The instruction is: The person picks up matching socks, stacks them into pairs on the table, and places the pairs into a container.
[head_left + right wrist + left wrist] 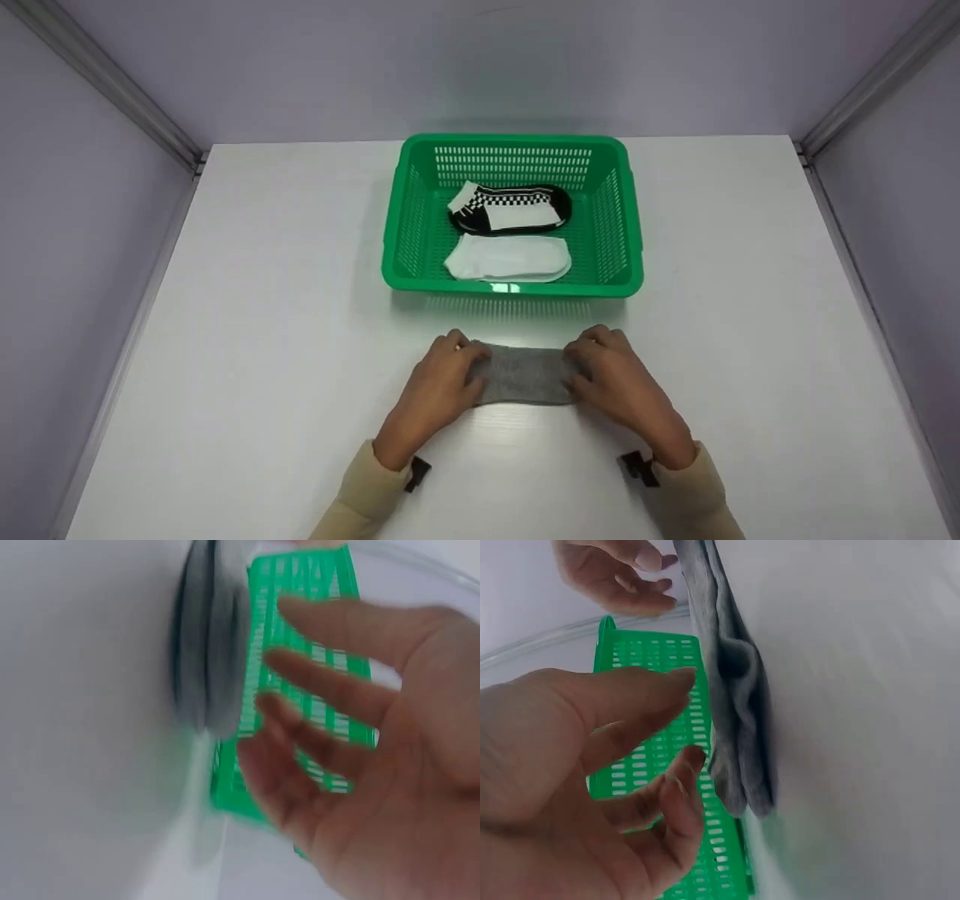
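Note:
A folded pair of grey socks lies flat on the white table in front of the basket. Edge-on in the left wrist view, the grey socks show several stacked layers. At their left end is my left hand, its loosely bent fingertips right over the fabric and the thumb apart from the other fingers. My right hand hovers at the opposite end; in the right wrist view its fingers are spread and relaxed, with a gap to the socks.
Beyond the hands stands a green plastic basket with slotted walls. Inside it lie black-and-white checkered socks and, nearer the front, white socks. Pale walls enclose the table at the back and both sides.

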A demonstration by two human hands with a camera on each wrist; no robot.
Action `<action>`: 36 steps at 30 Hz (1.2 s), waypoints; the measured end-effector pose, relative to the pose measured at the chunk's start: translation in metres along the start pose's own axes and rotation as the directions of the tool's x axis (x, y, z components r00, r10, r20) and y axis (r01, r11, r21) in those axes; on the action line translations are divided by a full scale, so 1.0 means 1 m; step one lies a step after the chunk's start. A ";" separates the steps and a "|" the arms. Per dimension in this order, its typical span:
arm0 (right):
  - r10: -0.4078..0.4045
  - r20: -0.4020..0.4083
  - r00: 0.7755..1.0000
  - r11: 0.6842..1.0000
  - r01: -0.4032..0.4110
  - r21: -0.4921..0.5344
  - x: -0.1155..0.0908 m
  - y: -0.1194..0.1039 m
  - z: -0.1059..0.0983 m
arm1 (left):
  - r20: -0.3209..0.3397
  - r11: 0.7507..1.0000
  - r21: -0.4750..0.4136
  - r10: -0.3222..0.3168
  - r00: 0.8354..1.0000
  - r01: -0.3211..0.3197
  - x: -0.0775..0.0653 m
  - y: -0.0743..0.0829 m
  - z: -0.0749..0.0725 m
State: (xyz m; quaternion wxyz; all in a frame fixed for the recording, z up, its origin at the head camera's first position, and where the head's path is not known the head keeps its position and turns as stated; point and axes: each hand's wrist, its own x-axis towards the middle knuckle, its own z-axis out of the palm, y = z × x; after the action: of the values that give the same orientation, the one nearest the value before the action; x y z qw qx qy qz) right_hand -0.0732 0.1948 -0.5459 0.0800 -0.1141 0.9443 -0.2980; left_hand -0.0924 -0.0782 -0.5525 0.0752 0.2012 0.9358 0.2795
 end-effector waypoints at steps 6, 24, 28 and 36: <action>0.157 0.042 0.987 0.988 -0.157 -0.005 0.001 0.009 -0.005 | -0.035 0.989 -0.065 -0.139 0.990 0.136 0.002 -0.005 -0.003; 0.143 0.138 0.980 0.973 -0.164 0.160 0.000 0.005 -0.002 | 0.186 0.967 -0.183 -0.143 0.972 0.177 0.006 -0.003 -0.005; 0.124 0.142 0.982 0.956 -0.156 0.250 -0.001 0.011 -0.009 | 0.209 0.961 -0.229 -0.106 0.972 0.154 0.007 -0.009 -0.008; 0.137 0.082 0.987 0.941 -0.156 0.300 0.002 0.015 -0.016 | 0.195 0.914 -0.395 -0.014 0.981 0.092 0.013 -0.018 -0.011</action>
State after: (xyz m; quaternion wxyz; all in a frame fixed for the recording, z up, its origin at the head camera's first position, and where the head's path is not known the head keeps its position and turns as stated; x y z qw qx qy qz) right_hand -0.0810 0.2153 -0.5421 0.1470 -0.0386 0.8899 -0.4302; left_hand -0.1126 -0.0918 -0.5537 0.2108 0.1815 0.8520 0.4436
